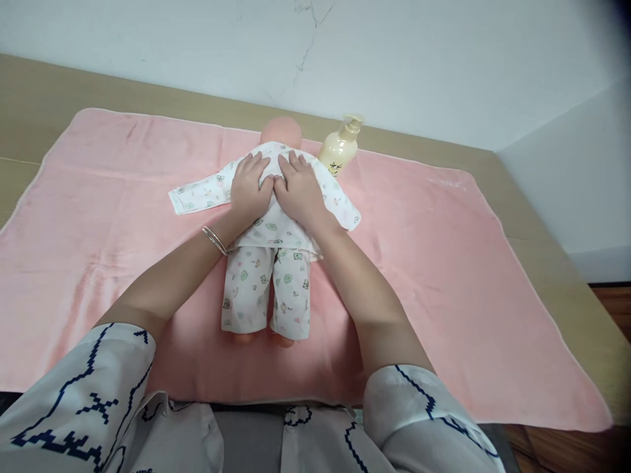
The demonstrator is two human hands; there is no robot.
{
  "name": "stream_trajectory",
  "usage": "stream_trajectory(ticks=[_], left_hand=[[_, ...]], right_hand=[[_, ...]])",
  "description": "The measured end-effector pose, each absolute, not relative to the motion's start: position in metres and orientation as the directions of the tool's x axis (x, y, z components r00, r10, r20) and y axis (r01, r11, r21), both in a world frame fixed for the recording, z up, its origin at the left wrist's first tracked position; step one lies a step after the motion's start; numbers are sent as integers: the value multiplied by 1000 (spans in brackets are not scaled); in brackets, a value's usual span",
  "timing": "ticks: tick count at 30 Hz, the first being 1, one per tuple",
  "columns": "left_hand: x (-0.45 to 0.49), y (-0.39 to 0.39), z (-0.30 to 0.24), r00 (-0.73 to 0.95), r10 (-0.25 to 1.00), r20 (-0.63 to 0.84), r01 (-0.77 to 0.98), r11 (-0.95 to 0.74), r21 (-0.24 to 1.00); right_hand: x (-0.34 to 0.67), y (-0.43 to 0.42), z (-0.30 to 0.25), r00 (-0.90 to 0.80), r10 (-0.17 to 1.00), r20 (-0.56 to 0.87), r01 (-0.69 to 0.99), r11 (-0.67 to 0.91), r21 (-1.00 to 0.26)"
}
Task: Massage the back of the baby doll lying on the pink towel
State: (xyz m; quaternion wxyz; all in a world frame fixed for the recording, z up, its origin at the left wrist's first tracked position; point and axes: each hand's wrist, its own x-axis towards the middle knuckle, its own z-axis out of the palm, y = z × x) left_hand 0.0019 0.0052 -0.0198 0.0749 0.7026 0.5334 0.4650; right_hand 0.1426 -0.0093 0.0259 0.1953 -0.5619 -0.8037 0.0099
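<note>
A baby doll [269, 263] in a white printed shirt and trousers lies on a pink towel [444, 263], head toward the wall. My left hand [250, 185] rests flat on the doll's upper body, fingers stretched out over the shirt. My right hand [298, 187] lies beside it, also flat on the shirt, thumbs of both hands touching. A silver bangle [214, 240] circles my left wrist. The doll's bare head [280, 130] shows beyond my fingertips.
A cream pump bottle [340, 150] stands upright just right of the doll's head. The towel covers a wooden table [542, 217] set against a white wall. The table's right edge drops to a wooden floor.
</note>
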Motion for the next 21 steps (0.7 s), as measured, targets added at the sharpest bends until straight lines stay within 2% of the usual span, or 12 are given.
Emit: stream_trajectory(ticks=[4,7,13,18,21], left_hand=[[1,9,-17,88,833,546,669,-456,588],[2,4,-14,119,820,560,683,-477,553],[4,-3,-14,57,786,615,705,-468,533],[2,7,-21,-5,780,625,690,-450,567],[2,10,-23,-30,783,621,672,-444,592]], right_hand=[[153,3,23,-360,892,273,870,426,-247],[148,-7,28,-358,900,249,880,415,-231],[141,-30,39,-341,912,228,896,389,-215],[163,-13,36,-404,885,232,850,457,-261],[166,-9,38,-329,899,289,874,406,-268]])
